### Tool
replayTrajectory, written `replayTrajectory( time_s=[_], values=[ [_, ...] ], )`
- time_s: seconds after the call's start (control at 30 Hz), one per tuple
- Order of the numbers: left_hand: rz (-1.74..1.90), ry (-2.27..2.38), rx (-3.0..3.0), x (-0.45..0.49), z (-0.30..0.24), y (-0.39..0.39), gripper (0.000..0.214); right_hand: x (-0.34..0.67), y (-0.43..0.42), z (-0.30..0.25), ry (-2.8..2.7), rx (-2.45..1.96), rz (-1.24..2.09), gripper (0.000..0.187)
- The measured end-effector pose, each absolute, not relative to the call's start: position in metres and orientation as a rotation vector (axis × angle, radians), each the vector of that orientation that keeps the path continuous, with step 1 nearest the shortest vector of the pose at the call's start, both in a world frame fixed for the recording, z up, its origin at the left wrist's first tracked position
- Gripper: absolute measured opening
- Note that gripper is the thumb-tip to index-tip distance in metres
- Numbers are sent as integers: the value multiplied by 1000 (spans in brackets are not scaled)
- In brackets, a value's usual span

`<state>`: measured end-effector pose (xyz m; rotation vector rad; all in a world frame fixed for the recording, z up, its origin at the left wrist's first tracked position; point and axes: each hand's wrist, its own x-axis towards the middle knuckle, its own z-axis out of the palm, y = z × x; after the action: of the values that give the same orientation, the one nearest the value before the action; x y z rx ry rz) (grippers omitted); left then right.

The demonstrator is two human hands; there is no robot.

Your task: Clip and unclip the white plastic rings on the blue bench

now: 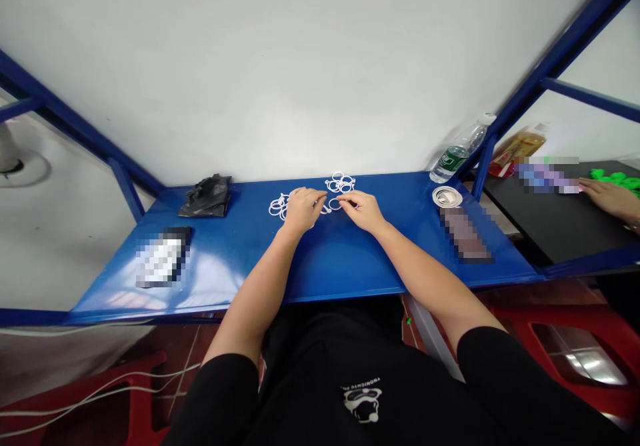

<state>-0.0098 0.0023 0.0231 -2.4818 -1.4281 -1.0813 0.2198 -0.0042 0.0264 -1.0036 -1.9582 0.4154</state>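
Pinches the right edge of a thin white plastic ring (334, 210) with the right hand (364, 211), thumb and forefinger nearly together, between both hands over a glossy blue tabletop (325, 273). Curls the left hand (303, 209) beside a tangle of white rings (277, 209), fingers bent; cannot tell how closed or whether gripping any. Has just beyond a small white ring cluster (340, 183), far left a crumpled black plastic bag (206, 197).
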Motion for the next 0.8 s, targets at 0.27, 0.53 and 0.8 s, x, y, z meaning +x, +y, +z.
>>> replayTrajectory(
  time_s=[0.27,0.53,0.8],
  values=[
    [-884,-1384,-2695,-8,19,0,28,253,30,13,-1950,-1389,393,22],
    [-668,-1408,-2791,5,15,-8,18,245,29,0,-2174,-1373,247,34],
    [-773,-1453,-2777,-4,20,-6,36,236,24,1,-2236,-1395,141,17]
  ],
)
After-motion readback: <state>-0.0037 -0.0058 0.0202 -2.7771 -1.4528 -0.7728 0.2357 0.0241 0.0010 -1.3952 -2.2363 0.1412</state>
